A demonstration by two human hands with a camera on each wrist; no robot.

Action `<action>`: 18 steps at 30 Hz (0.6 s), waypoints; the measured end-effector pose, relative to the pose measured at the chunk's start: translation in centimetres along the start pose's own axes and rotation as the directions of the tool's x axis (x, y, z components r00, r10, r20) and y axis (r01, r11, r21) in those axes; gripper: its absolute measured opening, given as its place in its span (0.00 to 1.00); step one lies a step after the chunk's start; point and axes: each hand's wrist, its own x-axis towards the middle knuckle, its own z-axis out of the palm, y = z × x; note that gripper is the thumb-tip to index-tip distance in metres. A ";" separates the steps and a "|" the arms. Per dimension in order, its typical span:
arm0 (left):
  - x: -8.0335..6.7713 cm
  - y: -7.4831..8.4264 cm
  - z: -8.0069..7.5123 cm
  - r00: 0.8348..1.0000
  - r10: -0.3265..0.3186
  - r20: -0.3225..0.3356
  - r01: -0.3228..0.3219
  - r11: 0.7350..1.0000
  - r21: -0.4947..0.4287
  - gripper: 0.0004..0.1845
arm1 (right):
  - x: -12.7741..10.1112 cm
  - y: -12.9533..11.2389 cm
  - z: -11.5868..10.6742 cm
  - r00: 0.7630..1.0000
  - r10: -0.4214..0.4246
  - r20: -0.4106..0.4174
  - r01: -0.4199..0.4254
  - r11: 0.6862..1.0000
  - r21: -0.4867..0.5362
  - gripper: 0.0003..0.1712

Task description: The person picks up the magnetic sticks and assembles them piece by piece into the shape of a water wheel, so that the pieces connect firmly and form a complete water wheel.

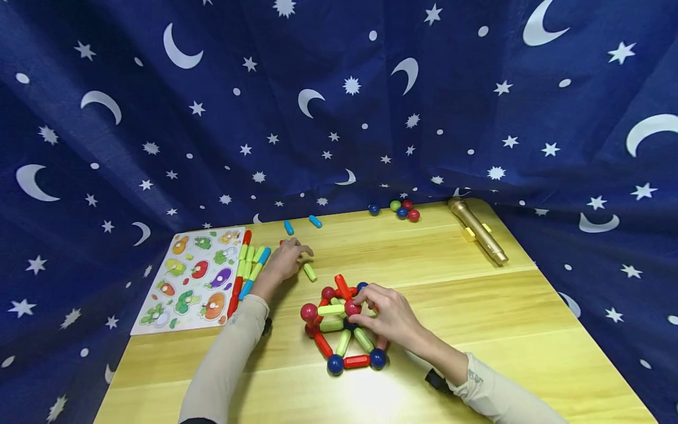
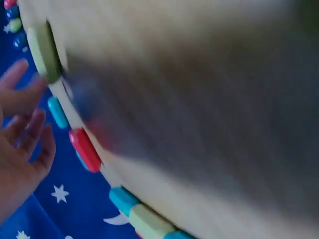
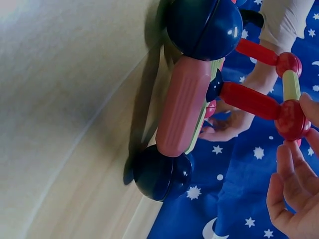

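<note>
I am looking down at the wooden counter (image 1: 477, 306). My right hand (image 1: 389, 315) is pinching a red ball (image 1: 352, 307) on top of the stick-and-ball shape (image 1: 344, 330), which is sitting near the middle of the counter, toward the near edge. I think the pinch is keeping the shape from tipping.

My left hand (image 1: 283, 260) is reaching toward the left edge, beside the row of loose sticks (image 1: 249, 271). Its fingers (image 2: 22, 99) are spread loose and gripping nothing, right next to a green stick (image 1: 309, 272).

A puzzle board (image 1: 193, 282) is lying along the left edge. Some loose balls (image 1: 402, 209) and a gold microphone (image 1: 477, 229) are waiting by the far edge.
</note>
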 end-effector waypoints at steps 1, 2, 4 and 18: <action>-0.2 0.2 0.2 0.999 0.040 0.022 -0.039 0.999 -0.010 0.25 | 0.0 0.0 0.0 1.000 0.001 0.000 -0.001 1.000 0.002 0.17; -0.4 0.3 0.4 0.997 0.070 0.044 -0.069 0.997 -0.021 0.26 | 0.0 -0.1 0.1 1.000 0.002 0.000 -0.002 1.000 0.002 0.16; -0.8 0.7 1.0 0.992 0.101 0.075 -0.098 0.994 -0.039 0.25 | 0.0 -0.1 0.2 1.000 0.001 -0.003 -0.001 1.000 0.006 0.16; -2.4 0.9 1.9 0.999 0.025 0.047 -0.013 0.973 -0.231 0.11 | 0.0 -0.2 0.3 1.000 -0.006 -0.004 0.006 1.000 0.009 0.16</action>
